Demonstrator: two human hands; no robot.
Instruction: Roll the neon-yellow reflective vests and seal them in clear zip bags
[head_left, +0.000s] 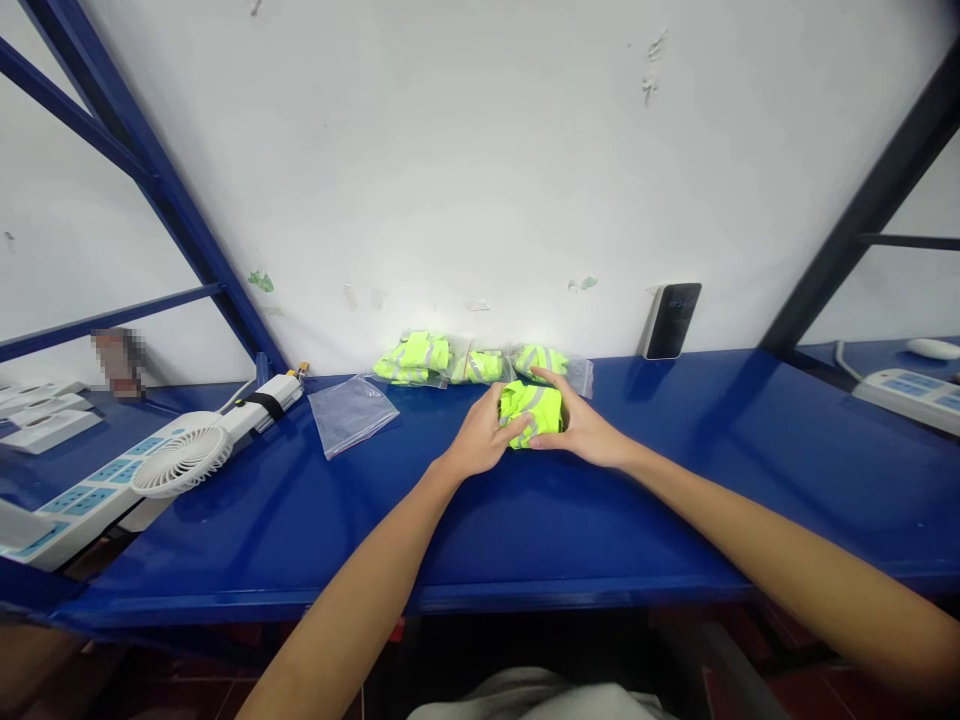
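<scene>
Between my two hands is a folded neon-yellow reflective vest with grey stripes, held just above the blue table. My left hand grips its left side, the thumb lying across the front. Around the right side curls my right hand, with its thumb at the lower edge and fingers over the top. Behind them, against the wall, lie clear bags with similar yellow vests inside: one bag at the left, another bag in the middle and a third bag partly behind my right hand.
Flat clear zip bags lie left of my hands. Farther left are a white handheld fan and a long power strip. A phone leans on the wall at the right. Blue frame posts stand at the sides.
</scene>
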